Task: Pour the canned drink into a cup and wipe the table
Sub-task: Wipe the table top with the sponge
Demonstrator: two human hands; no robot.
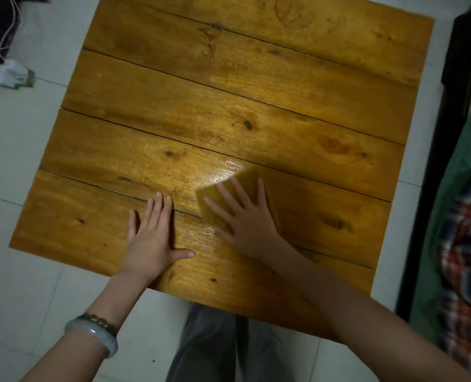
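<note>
The right hand [244, 216] presses a yellow cloth [226, 199] flat, fingers spread; the left hand [151, 232] rests flat on the tabletop [229, 92]. No can or cup shows; wiping seems underway.

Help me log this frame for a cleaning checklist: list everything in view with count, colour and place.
square plank wooden table: one, honey-brown, centre of view
flat rectangular cloth: one, mustard yellow, on the table's near half
wet sheen: glossy, on the table just beyond the cloth
tiled floor: white, around the table
crumpled item with cords: one, white, floor at far left
plaid fabric: one, red, blue and white, right edge
bangle: one, pale, left wrist
trousers: grey, below the table's near edge
left hand: one, flat on the table, beside the cloth
right hand: one, fingers spread, pressing the cloth
</note>
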